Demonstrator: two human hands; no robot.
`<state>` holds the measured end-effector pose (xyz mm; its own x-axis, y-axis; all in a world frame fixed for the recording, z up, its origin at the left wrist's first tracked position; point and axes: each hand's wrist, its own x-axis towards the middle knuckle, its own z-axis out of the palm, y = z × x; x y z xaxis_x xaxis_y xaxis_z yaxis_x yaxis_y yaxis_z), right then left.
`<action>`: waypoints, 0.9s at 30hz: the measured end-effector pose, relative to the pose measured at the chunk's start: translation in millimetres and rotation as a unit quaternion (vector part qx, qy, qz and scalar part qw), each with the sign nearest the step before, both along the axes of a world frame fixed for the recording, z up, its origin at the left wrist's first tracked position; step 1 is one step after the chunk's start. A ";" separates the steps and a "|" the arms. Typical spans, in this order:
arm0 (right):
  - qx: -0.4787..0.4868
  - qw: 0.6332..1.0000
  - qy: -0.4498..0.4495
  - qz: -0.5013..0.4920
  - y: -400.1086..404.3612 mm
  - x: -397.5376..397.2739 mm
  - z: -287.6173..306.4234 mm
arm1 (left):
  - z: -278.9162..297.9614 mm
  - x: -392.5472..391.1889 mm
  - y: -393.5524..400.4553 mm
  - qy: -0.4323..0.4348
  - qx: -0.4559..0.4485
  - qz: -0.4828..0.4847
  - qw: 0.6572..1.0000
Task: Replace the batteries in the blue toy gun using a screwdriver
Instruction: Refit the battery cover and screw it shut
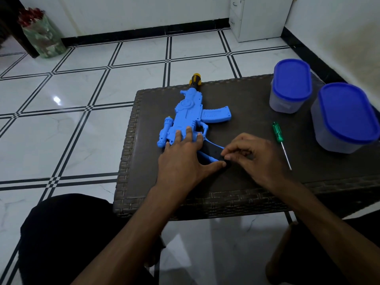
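Head view. Item: blue toy gun, moulded plastic, lying flat on a dark woven-pattern table near its left edge. Muzzle black with yellow tip, pointing far and overhanging the far edge; curved magazine projecting right; scope with yellow ring along the left side; black grip angled toward the near right.

Left hand: laid flat over the rear body of the gun, fingers spread, pressing rather than clasping, thumb reaching the grip's end.

Right hand: fingertips pinched at the butt of the black grip; what they pinch cannot be told.

Green-handled screwdriver: lying loose on the table, right of the right hand, untouched.

Two clear containers with blue lids: standing far right on the table.
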<state>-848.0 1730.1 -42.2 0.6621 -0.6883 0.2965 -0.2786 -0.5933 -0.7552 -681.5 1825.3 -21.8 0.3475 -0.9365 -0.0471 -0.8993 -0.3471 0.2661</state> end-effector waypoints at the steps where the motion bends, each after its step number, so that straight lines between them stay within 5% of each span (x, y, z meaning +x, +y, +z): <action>1: -0.004 1.000 0.006 0.002 -0.1 0.2 0.5 | -0.1 0.2 0.3 0.000 0.000 0.000 1.000; 16: -0.017 1.000 0.015 0.011 -3.3 -3.7 0.5 | -5.2 2.0 -0.4 0.003 -0.014 -0.001 1.000; 21: -0.060 0.996 0.004 -0.070 -15.2 -14.8 5.2 | -5.4 2.0 0.7 0.003 -0.020 0.000 1.000; 27: -0.101 0.940 0.238 -0.225 -32.0 -37.2 11.9 | -6.6 -0.6 -0.7 -0.010 -0.028 0.001 1.000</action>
<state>-885.3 1698.1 -30.4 0.4084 -0.8918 0.1947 -0.8128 -0.4524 -0.3669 -682.0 1824.6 -28.4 0.3490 -0.9370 0.0133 -0.9043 -0.3330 0.2671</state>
